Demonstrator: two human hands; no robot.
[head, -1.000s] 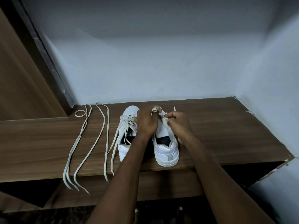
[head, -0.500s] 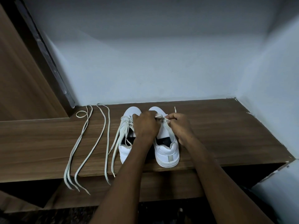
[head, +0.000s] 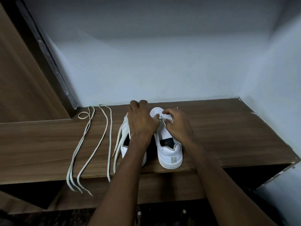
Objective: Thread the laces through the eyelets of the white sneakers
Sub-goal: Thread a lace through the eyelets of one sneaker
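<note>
At the near edge of the wooden shelf (head: 228, 144), the two white sneakers stand side by side with their heels toward us. The right sneaker (head: 169, 152) sits right at the edge, so a hard tug could pull it off the shelf. The left sneaker (head: 126, 144) is partly hidden under an arm. Some lace already hangs out of it on its left side.

A bit farther in, both hands work over the front of the right sneaker. The right hand (head: 177, 126) has its fingers curled and pinches a lace (head: 160, 117) near the toe. The left hand (head: 141, 123) lies over the gap between the shoes, and its thumb side touches the same lace. I cannot tell if it truly grips it, because the back of the hand hides the fingers. I think the lace is going into one of the first holes.

The holes are small and the hands block the view, so the tip could miss or slip back out.

To the far left, two loose laces (head: 91, 139) lie in long loops, and their near ends hang over the edge. An arm could catch them and drag them down.
</note>
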